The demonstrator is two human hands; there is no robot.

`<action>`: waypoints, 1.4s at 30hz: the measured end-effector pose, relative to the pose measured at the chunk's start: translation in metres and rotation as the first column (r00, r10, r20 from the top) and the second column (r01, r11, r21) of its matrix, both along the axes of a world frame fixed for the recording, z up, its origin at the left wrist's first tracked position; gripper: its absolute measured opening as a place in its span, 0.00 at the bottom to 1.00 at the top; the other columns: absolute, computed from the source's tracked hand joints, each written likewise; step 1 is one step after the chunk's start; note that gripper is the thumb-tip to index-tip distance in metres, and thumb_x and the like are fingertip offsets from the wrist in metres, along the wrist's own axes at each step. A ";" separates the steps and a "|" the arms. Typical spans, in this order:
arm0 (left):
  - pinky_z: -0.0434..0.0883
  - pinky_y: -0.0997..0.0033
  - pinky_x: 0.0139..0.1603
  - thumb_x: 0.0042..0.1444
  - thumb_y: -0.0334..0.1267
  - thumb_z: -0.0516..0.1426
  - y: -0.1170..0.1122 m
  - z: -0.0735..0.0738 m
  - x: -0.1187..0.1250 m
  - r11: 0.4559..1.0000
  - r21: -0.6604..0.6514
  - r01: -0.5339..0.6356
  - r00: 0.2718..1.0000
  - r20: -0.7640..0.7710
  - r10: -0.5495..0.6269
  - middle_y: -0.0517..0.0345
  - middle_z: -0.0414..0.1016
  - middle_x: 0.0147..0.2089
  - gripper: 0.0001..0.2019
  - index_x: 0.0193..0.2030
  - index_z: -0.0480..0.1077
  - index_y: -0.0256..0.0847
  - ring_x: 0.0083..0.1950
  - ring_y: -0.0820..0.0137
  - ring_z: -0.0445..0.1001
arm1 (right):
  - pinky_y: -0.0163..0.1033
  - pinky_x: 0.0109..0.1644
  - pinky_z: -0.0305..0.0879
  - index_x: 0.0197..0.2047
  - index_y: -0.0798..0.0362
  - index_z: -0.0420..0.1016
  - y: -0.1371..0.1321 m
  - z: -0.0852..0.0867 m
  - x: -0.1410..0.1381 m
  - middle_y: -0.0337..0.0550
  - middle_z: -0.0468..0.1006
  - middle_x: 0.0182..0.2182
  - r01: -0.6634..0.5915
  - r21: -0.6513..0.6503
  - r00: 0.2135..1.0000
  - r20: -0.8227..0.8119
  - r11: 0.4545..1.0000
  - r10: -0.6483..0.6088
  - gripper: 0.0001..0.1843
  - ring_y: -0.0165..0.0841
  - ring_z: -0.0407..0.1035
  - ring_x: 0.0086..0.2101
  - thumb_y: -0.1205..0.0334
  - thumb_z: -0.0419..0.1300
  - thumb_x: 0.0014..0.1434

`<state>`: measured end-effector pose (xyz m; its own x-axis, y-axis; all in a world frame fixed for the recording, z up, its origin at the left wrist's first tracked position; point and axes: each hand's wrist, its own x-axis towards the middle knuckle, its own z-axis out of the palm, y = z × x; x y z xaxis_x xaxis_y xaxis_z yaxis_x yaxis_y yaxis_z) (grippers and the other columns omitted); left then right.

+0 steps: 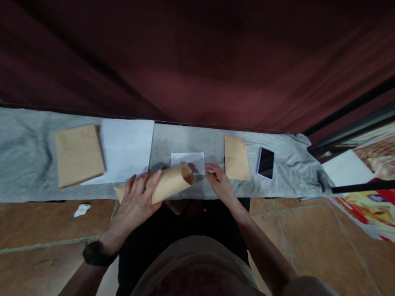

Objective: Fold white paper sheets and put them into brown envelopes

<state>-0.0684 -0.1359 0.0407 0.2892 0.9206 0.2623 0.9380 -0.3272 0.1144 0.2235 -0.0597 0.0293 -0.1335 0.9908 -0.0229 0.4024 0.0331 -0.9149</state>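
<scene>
Tan kraft-paper envelope (pixel 173 186) at the near edge of the grey cloth (pixel 162 141), its left part gripped under the bent fingers of the bare left hand (pixel 139 200); bowed tube-like, smooth, mouth gaping right. Small white rectangular paper sheet (pixel 187 157) lies beyond, partly covered. Bare right hand (pixel 218 179): fingers loosely curled, tips at sheet's right edge, can't tell if pinching. Rightward, flat tan paper envelope (pixel 237 157), black-screened phone (pixel 266 163).

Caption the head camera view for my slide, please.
Left hand holds an open-ended brown envelope; right hand is beside a small white paper.
</scene>
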 end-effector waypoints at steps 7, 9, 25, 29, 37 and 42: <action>0.56 0.39 0.73 0.62 0.46 0.57 -0.008 -0.014 -0.038 0.980 -0.058 -0.190 0.982 -0.005 0.190 0.37 0.63 0.66 0.44 0.80 0.41 0.42 0.69 0.46 0.63 | 0.45 0.53 0.72 0.58 0.55 0.71 0.042 -0.022 -0.025 0.56 0.77 0.54 0.139 -0.082 0.796 0.603 0.987 -0.062 0.23 0.43 0.76 0.50 0.49 0.62 0.68; 0.55 0.39 0.73 0.62 0.47 0.57 -0.008 -0.017 -0.042 0.971 -0.083 -0.225 0.974 -0.005 0.226 0.37 0.63 0.67 0.44 0.80 0.42 0.42 0.69 0.46 0.63 | 0.45 0.51 0.72 0.58 0.56 0.69 0.047 -0.024 -0.039 0.58 0.75 0.55 0.170 -0.103 0.753 0.655 0.980 -0.062 0.27 0.45 0.76 0.51 0.45 0.63 0.66; 0.51 0.34 0.73 0.58 0.38 0.62 0.009 -0.022 -0.056 0.982 -0.112 -0.152 0.988 -0.009 0.152 0.36 0.63 0.69 0.48 0.80 0.41 0.47 0.68 0.45 0.65 | 0.47 0.58 0.67 0.52 0.52 0.74 0.057 -0.036 -0.044 0.51 0.83 0.47 0.216 -0.083 0.751 0.651 0.973 -0.111 0.19 0.45 0.77 0.50 0.52 0.66 0.62; 0.50 0.33 0.73 0.55 0.37 0.64 0.014 -0.023 -0.058 0.981 -0.139 -0.138 0.990 -0.019 0.137 0.37 0.63 0.69 0.50 0.80 0.42 0.47 0.69 0.44 0.64 | 0.42 0.53 0.67 0.42 0.51 0.76 0.056 -0.042 -0.036 0.45 0.82 0.42 0.160 -0.052 0.781 0.617 0.986 -0.095 0.09 0.39 0.77 0.45 0.54 0.62 0.65; 0.51 0.33 0.73 0.52 0.37 0.66 0.022 -0.025 -0.061 0.972 -0.192 -0.136 0.991 -0.021 0.134 0.36 0.63 0.70 0.52 0.80 0.43 0.47 0.69 0.44 0.65 | 0.38 0.40 0.68 0.36 0.50 0.71 0.050 -0.056 -0.008 0.39 0.76 0.30 0.246 0.015 0.958 0.147 0.969 -0.245 0.11 0.35 0.71 0.34 0.52 0.58 0.60; 0.50 0.33 0.73 0.53 0.38 0.66 0.026 -0.021 -0.061 0.975 -0.185 -0.123 0.992 -0.043 0.118 0.37 0.64 0.69 0.53 0.80 0.41 0.47 0.70 0.44 0.64 | 0.39 0.33 0.72 0.43 0.51 0.74 0.042 -0.056 -0.003 0.43 0.79 0.36 0.294 -0.133 0.914 -0.251 0.946 -0.320 0.22 0.37 0.72 0.36 0.42 0.59 0.55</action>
<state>-0.1290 -0.1098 0.0200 0.1784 0.9811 0.0749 0.9733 -0.1871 0.1329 0.2203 -0.0176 -0.0270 0.1634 0.9792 -0.1205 0.1213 -0.1411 -0.9825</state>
